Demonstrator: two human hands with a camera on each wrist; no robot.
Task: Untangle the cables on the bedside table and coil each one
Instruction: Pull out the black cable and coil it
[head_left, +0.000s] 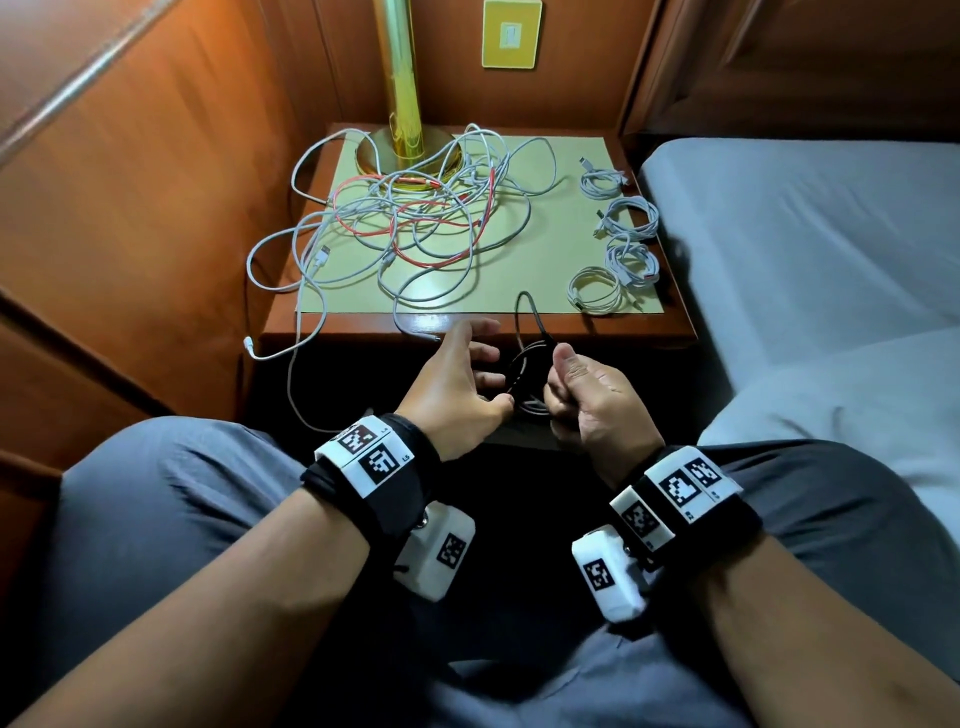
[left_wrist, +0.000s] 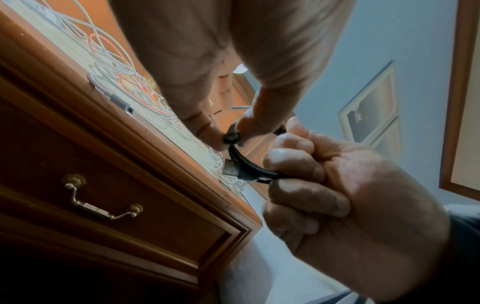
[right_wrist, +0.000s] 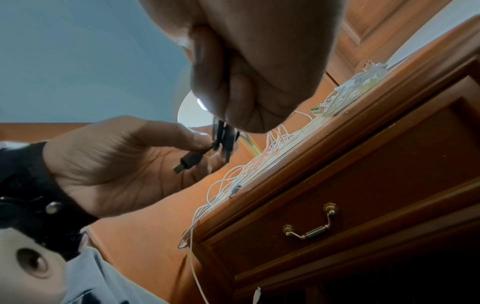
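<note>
A black cable (head_left: 530, 371) is partly wound into a small coil held in front of the bedside table (head_left: 519, 327); one loop of it rises onto the table's front edge. My right hand (head_left: 558, 387) grips the coil in a fist (left_wrist: 306, 185). My left hand (head_left: 493, 387) pinches the cable between thumb and finger (left_wrist: 231, 137), close to its black USB plug (right_wrist: 187, 162). On the table lies a tangle of white and red cables (head_left: 415, 218). Several coiled white cables (head_left: 623, 239) sit in a row along its right side.
A brass lamp base (head_left: 405, 143) stands at the back of the table. The bed (head_left: 805, 234) lies to the right, a wood-panelled wall to the left. A white cable (head_left: 293, 374) hangs off the front left edge. Below is a drawer with a brass handle (left_wrist: 101, 209).
</note>
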